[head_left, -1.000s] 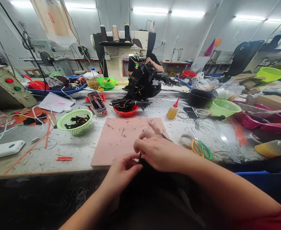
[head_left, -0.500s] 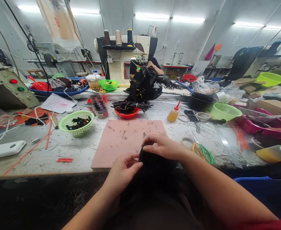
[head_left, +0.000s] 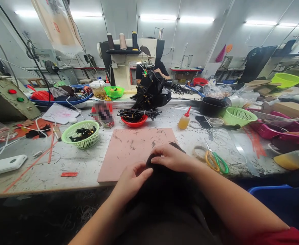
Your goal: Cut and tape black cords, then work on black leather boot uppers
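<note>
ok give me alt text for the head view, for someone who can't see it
The left hand and right hand hold black material at the near edge of a pink board on a cluttered worktable. To the board's right are scissors and a red-tipped bottle, to its left a light green basket, and beyond it a sewing machine.

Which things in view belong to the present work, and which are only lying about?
Apparently in use:
Black material handled by left hand and right hand
Perhaps flat pink rectangular board

Apparently lying about:
Metal scissors with orange and green handles
Red-nozzled translucent bottle
</note>
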`<action>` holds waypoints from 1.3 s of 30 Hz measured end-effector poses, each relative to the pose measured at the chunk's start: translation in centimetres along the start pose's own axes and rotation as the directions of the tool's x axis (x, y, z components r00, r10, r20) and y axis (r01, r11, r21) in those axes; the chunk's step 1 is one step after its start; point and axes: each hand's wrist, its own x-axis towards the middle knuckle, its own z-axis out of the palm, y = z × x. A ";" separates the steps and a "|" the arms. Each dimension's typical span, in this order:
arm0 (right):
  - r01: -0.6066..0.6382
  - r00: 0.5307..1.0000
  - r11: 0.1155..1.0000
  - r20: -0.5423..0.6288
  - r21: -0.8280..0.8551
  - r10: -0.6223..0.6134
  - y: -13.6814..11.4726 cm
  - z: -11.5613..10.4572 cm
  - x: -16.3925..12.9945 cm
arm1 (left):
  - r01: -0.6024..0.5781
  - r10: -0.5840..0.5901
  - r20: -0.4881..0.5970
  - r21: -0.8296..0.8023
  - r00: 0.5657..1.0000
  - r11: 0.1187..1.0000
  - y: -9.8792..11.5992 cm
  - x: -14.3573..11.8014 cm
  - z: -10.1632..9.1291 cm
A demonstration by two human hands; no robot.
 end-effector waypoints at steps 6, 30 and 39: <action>-0.052 0.999 0.999 0.011 0.016 0.052 0.0 0.4 0.3 | -0.019 0.023 -0.035 0.114 0.999 0.993 0.0 0.7 0.1; -0.434 0.880 0.826 -0.368 -0.359 0.302 5.0 -3.4 0.3 | -0.109 0.200 -0.102 0.563 0.974 0.819 -2.9 -1.7 -1.2; -0.494 0.811 0.855 -0.436 -0.156 0.390 4.9 -1.3 -4.0 | 0.042 0.012 -0.466 0.104 0.885 0.994 -5.3 -4.5 -4.0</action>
